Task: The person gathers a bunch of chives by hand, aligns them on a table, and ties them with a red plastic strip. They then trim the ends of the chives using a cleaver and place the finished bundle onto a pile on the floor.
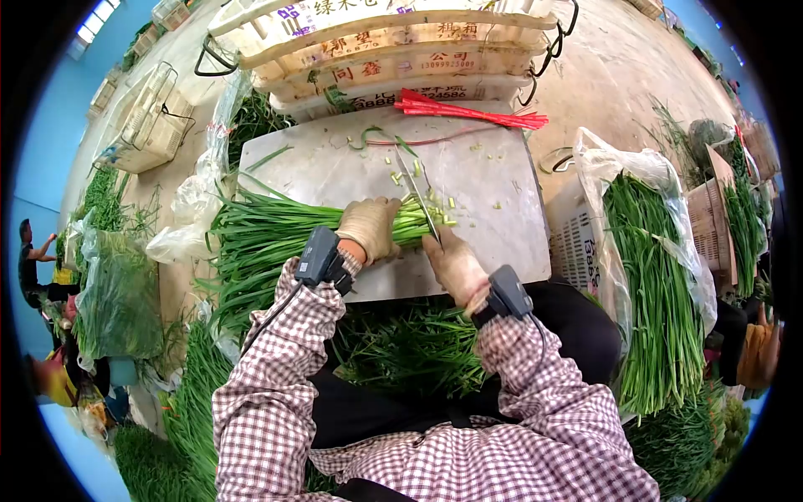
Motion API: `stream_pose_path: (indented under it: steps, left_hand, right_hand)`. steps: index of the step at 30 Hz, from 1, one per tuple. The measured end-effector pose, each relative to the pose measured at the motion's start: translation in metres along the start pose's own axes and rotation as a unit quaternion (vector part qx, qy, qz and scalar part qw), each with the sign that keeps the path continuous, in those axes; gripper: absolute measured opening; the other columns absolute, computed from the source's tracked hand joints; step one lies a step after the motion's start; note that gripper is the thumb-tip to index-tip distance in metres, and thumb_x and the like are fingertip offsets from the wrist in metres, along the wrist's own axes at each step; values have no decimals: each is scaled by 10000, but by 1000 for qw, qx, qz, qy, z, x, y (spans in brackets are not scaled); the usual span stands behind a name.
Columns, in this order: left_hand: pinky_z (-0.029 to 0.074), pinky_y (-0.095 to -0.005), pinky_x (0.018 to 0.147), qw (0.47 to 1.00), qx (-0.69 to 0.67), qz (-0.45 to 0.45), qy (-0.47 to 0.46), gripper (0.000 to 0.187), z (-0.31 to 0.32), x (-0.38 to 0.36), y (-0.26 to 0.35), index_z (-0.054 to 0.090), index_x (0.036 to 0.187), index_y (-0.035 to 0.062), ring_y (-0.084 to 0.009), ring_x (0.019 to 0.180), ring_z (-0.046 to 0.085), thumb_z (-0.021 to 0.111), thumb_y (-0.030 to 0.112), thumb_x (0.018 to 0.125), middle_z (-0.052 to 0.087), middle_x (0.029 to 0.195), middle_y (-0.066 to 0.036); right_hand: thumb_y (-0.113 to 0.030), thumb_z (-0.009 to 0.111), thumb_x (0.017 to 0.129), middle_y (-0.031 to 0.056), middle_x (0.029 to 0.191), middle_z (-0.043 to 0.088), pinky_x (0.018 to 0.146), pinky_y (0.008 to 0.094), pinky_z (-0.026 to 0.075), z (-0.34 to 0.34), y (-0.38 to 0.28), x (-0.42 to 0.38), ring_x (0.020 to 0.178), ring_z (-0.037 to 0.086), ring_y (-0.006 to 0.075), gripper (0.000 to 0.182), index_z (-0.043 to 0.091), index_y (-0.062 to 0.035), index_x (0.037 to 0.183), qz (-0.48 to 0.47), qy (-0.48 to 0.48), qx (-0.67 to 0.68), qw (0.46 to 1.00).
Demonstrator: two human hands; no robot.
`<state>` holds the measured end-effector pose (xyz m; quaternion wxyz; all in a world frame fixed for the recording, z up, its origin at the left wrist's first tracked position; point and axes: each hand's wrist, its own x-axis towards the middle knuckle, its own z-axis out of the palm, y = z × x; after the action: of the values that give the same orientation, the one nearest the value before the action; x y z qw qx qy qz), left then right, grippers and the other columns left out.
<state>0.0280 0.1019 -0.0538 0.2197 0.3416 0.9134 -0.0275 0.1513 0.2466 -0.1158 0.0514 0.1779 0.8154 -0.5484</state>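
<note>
My left hand (370, 226), in a pale work glove, is closed over a bunch of garlic chives (272, 227) lying across a grey board (502, 243). The green leaves fan out to the left past the board's edge, and the pale stem ends point right. In my gloved right hand (457, 266) is a knife (416, 189), its blade slanting up and away beside the stem ends. Whether the blade touches the stems is hard to tell. Short cut stem pieces (452, 202) are scattered around the blade. The knife's handle is hidden inside my fist.
Red ties (468, 110) lie at the board's far edge, before stacked white crates (393, 63). Right of the board stands a plastic-lined crate of chives (657, 276). More chives (410, 343) lie below the board. A bagged pile (121, 293) and a person (38, 259) are at left.
</note>
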Motion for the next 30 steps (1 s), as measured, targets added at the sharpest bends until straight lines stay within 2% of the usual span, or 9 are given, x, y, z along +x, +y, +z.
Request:
stream_pose_path:
  steps: [6,11,14,19,22,23,25,27,30]
  left_hand:
    - [509,-427,901,1000,8,3,-1,782,5,-18,12,530,1282,71,-336,1042,626,862,374,642,626,1153,-152]
    - [350,-432,1113,996,45,18,76,1104,23,-67,-5,342,1477,81,-318,1293,480,863,518,607,520,1375,-157]
    - [190,-494,1192,980,161,-26,116,1185,30,-88,-19,257,1518,101,-285,1383,391,844,570,601,493,1414,-138]
    - [202,-475,1196,996,80,-34,23,1013,23,-79,-31,390,1447,114,-256,1280,498,838,502,625,572,1309,-116]
    - [180,-490,1206,994,9,-57,91,865,-13,-109,-35,486,1352,112,-250,1180,573,852,430,636,618,1217,-110]
    - [184,-486,1209,949,-94,55,295,884,11,-120,-72,473,1347,80,-236,1140,587,885,366,618,625,1180,-99]
    - [169,-478,1213,867,-165,112,458,907,-18,-166,-94,460,1340,50,-242,1134,582,918,293,596,614,1175,-100]
    - [467,-384,1025,761,-476,48,439,856,-38,-219,-113,453,1349,37,-207,1115,595,915,169,640,613,1213,-77]
    - [523,-320,916,678,-465,35,568,649,-44,-288,-159,579,1231,54,-182,1029,625,895,104,665,660,1122,-35]
  right_hand:
    - [-334,502,999,-5,643,479,391,288,365,-41,-34,21,442,424,115,278,535,-63,945,235,-112,206,943]
    - [-368,568,952,42,665,548,495,299,438,-70,-25,-74,534,526,143,341,621,-41,1028,139,-149,61,977]
    - [-340,600,920,155,890,684,719,397,518,-84,3,-62,808,670,320,318,615,-67,1081,-9,-23,-128,991]
    - [-260,613,894,163,927,685,742,418,521,-96,3,35,842,652,371,228,631,-124,1077,-26,-1,-314,949]
    - [-235,578,921,194,914,679,743,410,520,-82,19,40,833,667,337,345,577,-115,1244,-108,-42,-132,984]
    - [-228,567,934,184,1000,671,788,398,518,-72,34,42,902,659,315,363,568,-80,1265,-101,-95,-102,985]
    - [-216,584,935,159,1103,677,845,365,522,-71,37,18,970,663,262,398,568,-58,1301,-102,-218,-137,961]
    - [-204,639,913,129,1136,705,867,325,534,-88,7,-34,966,687,200,439,585,-84,1331,-149,-353,-250,889]
    - [-124,672,881,120,1044,724,814,287,537,-102,-16,-77,904,674,136,379,628,-63,1253,-182,-272,-215,920]
